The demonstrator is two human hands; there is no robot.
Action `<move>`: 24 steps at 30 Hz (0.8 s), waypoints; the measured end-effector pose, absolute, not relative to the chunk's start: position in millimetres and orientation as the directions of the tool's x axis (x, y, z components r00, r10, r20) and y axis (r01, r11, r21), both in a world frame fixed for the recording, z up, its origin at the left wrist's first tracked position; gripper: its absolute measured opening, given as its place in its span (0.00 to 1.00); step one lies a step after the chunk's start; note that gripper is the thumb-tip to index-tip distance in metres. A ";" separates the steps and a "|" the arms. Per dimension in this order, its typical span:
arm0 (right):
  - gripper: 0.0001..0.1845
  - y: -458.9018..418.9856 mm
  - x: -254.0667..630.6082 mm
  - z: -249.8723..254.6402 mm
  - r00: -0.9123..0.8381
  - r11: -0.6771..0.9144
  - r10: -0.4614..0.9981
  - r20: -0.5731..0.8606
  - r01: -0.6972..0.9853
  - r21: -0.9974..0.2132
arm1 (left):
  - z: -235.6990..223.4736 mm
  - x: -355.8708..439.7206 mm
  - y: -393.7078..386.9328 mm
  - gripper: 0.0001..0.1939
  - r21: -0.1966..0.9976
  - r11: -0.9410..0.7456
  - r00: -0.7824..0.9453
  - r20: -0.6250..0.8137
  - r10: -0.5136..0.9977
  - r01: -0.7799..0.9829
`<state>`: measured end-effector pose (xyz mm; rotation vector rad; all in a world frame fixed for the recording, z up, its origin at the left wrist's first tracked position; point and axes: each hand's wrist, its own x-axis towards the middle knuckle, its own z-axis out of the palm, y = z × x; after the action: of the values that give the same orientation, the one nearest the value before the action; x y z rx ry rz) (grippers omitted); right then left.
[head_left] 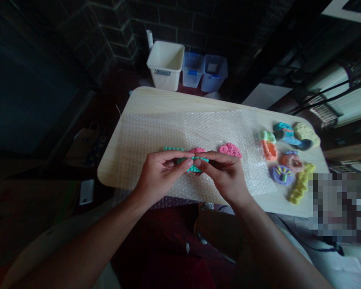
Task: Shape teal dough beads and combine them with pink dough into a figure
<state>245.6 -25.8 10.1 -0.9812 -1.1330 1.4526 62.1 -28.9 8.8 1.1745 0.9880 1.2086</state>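
Both hands meet over the bubble wrap [156,130]. Thumb and fingers of my left hand [159,170] are pinched on a green, bumpy, beaded-looking soft piece [195,169]. My right hand [227,172] pinches the same piece from the other side, the fingertips of both hands nearly touching. A row of green bumps [172,148] shows behind the left fingers; whether it belongs to the held piece I cannot tell. Just beyond the fingertips a pink lump [197,150] is partly hidden. Another pink bumpy clump [230,150] lies on the wrap beside my right hand.
Several soft coloured shapes lie at the table's right, among them an orange one [270,150], a purple disc [281,175] and a yellow strip [301,184]. Past the far edge of the table [156,98] stand a white bin [167,78] and two blue-tinted bins [193,76].
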 end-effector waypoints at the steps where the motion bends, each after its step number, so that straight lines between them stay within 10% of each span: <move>1: 0.09 -25.6 245.0 10.1 -0.163 -0.057 0.986 -0.020 -0.224 -0.973 | 8.7 62.0 -29.1 0.07 0.988 -0.020 0.123 0.040 0.992 -0.155; 24: 0.09 -24.7 244.3 4.6 -0.133 -0.148 0.984 -0.118 -0.244 -0.958 | 8.5 61.8 -27.5 0.11 0.985 0.082 0.135 -0.061 0.989 -0.155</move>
<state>244.3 -24.7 4.6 -1.0526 -1.0320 1.5049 61.8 -27.5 8.5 1.0984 1.0305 1.1339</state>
